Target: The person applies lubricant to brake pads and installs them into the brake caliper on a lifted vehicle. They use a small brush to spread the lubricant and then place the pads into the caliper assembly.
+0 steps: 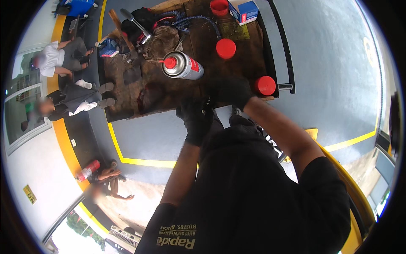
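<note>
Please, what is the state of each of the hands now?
Left black-gloved hand: seems partly curled; whether it holds anything cannot be told.
Right black-gloved hand: too dark to tell.

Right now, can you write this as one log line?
left hand: gloved | right hand: gloved, beside left | grasp: unclear | spray can: on table

Spray can (182, 66) obstructing ahead of left hand (197, 120), red lid (265, 86) beside right hand (231, 93), bare tabletop (245, 67) between.

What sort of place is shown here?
Probably a vehicle workshop: a spray can stands on a stained work surface, yellow lines mark the grey floor, and a vehicle shows at lower left.
</note>
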Motion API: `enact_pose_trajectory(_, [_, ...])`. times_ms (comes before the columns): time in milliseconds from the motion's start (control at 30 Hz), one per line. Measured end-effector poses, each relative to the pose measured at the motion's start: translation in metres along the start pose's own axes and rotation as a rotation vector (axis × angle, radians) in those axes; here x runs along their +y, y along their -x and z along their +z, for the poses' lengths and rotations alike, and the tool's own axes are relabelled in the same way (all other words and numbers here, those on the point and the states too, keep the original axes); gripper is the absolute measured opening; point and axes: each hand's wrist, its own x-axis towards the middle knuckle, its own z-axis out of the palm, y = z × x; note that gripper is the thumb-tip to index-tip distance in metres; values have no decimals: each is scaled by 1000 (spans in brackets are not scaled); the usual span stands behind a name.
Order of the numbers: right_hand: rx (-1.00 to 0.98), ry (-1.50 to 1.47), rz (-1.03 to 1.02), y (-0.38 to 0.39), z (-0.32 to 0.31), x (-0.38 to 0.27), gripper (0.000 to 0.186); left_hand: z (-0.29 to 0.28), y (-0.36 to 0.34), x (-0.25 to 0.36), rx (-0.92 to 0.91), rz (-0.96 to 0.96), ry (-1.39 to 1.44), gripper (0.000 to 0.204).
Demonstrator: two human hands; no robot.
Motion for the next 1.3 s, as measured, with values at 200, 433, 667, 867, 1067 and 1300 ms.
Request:
enact_pose_trajectory(200, [-8,5,67,6,2,-12,36,4,6,-6,-79,-59,-2,29])
enact_pose_trajectory(433, [92,-45,34,9,7,-12,31,0,-3,2,-67,-34,10,28])
enact_pose_trajectory(667, [71,79,26,6,-5,-12,25,10,12,-10,-42,-28,31,31])
enact_pose_trajectory(867, [263,202,50,-3,29,18,22,2,-2,0,42,23,53,31])
enact_pose_trajectory(1067, [231,134,21,12,31,-2,28,8,5,-7,-17,-57,31,27])
enact_pose_trajectory(1300, [160,83,96,14,34,-5,41,15,7,-16,24,-37,93,26])
